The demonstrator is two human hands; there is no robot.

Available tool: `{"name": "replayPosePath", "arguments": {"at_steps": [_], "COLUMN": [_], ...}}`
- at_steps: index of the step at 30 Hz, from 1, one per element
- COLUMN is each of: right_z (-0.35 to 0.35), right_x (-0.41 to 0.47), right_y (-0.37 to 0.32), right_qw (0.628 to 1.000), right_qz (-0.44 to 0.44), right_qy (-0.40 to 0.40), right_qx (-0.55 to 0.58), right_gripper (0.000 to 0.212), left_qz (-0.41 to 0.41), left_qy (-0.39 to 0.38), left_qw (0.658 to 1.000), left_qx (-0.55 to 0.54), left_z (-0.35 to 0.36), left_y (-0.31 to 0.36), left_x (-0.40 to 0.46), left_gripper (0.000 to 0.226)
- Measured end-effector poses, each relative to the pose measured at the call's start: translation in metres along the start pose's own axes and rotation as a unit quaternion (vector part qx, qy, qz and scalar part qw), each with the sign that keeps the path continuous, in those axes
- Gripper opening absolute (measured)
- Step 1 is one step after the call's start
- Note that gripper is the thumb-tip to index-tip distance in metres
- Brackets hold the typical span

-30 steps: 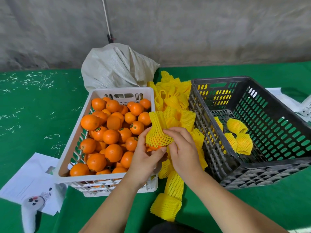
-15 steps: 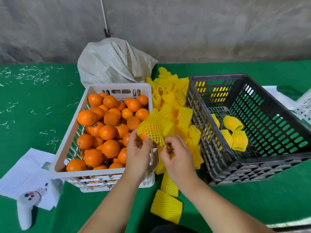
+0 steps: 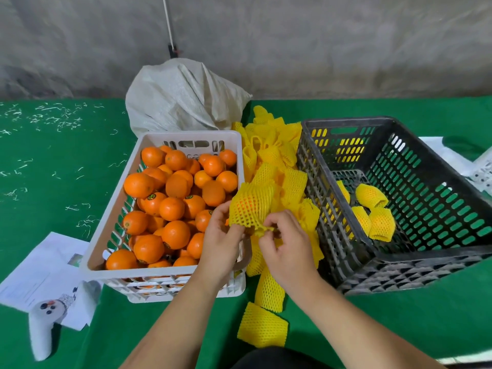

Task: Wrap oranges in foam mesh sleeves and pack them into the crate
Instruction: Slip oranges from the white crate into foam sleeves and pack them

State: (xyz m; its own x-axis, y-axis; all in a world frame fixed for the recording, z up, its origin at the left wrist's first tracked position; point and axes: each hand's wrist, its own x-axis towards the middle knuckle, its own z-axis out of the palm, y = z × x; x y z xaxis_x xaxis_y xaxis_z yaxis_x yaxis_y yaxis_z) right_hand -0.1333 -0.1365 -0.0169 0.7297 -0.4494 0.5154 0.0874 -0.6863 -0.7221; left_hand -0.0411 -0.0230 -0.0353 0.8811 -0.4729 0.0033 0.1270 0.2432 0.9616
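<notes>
In the middle of the head view, the left hand (image 3: 222, 242) and right hand (image 3: 286, 246) both pinch the bottom edge of one yellow foam mesh sleeve (image 3: 251, 207), their grip tight on it, with an orange inside. The white crate (image 3: 117, 209) at left holds many oranges (image 3: 175, 198); some wear small round stickers, too small to read. The black crate (image 3: 452, 166) at right holds four wrapped oranges (image 3: 371, 195). One paper sheet (image 3: 45, 272) at lower left has tiny writing that cannot be read.
</notes>
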Motion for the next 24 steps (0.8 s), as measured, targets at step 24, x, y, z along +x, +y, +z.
{"name": "replayPosePath", "arguments": {"at_steps": [24], "right_z": [-0.001], "right_x": [0.005], "right_y": [0.001], "right_qw": [0.883], "right_qz": [0.316], "right_qy": [-0.172], "right_qx": [0.301], "right_gripper": [0.089], "left_qz": [0.048], "left_qy": [-0.005], "left_qw": [0.979], "left_qx": [0.196], "left_z": [0.002], "left_y": [-0.003], "left_x": [-0.007], "left_gripper": [0.080]}}
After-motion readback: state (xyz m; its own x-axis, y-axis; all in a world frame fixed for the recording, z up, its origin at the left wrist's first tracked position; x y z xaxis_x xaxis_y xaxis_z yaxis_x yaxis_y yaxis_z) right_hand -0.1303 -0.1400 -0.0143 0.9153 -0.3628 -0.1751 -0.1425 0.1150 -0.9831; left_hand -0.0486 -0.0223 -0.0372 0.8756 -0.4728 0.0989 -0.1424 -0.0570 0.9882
